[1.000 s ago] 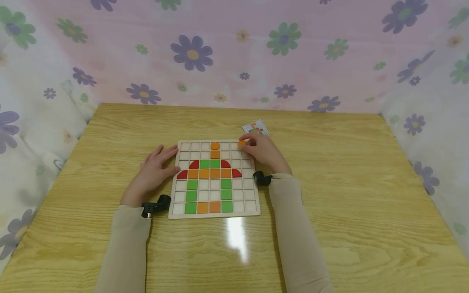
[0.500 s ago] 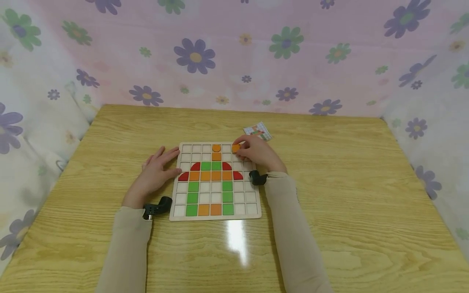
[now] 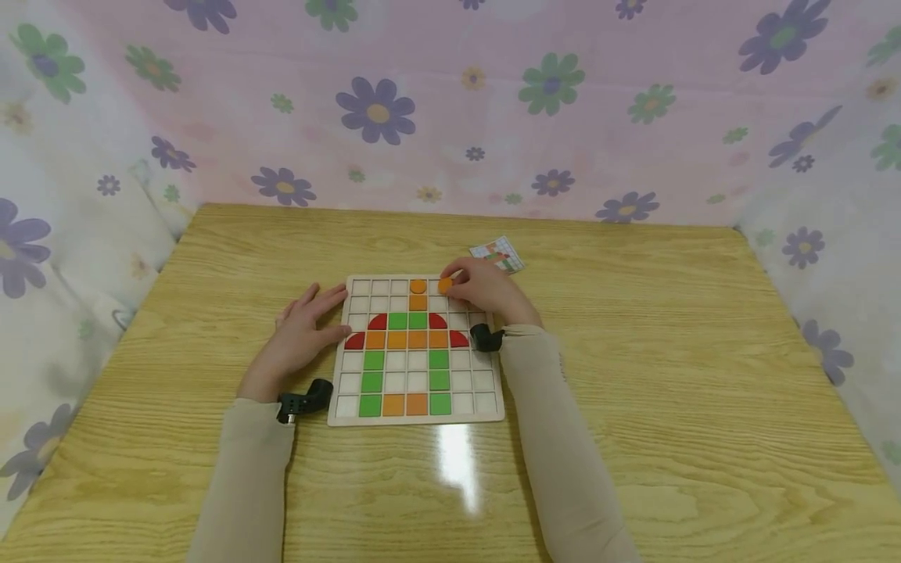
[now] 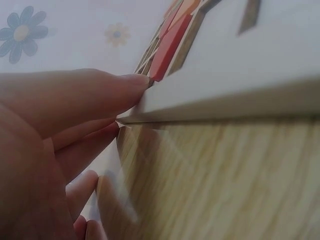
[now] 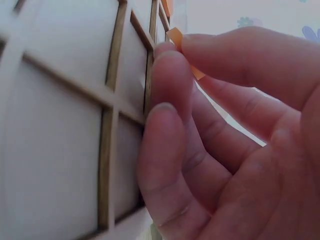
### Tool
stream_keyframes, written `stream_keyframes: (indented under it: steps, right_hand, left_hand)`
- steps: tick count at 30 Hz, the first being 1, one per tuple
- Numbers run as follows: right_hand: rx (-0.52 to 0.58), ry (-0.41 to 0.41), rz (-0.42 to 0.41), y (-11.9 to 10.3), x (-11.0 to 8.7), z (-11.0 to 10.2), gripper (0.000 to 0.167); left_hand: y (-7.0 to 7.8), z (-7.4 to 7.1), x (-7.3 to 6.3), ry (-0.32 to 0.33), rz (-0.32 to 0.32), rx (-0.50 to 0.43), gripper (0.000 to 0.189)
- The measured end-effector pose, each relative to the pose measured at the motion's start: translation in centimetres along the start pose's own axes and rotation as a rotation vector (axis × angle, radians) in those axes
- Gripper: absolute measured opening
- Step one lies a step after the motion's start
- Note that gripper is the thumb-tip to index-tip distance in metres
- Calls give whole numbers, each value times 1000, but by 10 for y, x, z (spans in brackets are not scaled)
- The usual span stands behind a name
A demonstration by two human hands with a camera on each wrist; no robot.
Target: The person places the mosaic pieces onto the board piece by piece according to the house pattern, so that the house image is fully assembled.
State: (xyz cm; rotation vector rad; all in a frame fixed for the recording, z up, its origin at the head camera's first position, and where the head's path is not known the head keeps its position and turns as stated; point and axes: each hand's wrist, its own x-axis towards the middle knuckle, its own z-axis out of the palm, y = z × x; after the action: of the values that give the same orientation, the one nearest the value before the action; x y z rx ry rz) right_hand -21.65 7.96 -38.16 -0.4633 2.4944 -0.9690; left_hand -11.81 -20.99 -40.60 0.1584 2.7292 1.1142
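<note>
A wooden grid board [image 3: 415, 421] lies on the table, with green, orange and red tiles set in several of its squares. My left hand [image 3: 299, 328] is at the board's left side; the left wrist view shows its thumb [image 4: 115, 90] on the rim, near a red tile [image 4: 170, 47]. Over the top row, my right hand [image 3: 489, 288] pinches an orange tile [image 3: 446, 285] between thumb and finger. That tile is tilted and partly hidden by the fingers in the right wrist view. An orange round tile [image 3: 418, 287] sits in the top row to its left.
A small printed card [image 3: 501, 249] with a coloured grid pattern lies behind the board, just past the right hand. Black wrist cameras [image 3: 307, 397] sit at both cuffs. Flowered cloth [image 3: 436, 102] hangs behind and at both sides of the wooden table [image 3: 676, 375].
My right hand has moved left along the top row with the orange tile, from the board's corner towards the round tile. The left hand has stayed at the board's edge.
</note>
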Motion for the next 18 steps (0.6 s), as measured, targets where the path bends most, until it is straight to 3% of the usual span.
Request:
stream_keyframes:
  steps: [18]
  right_hand:
    - [-47, 22, -19, -5, 5, 10, 23]
  left_hand:
    - [0, 0, -2, -1, -12, -2, 63]
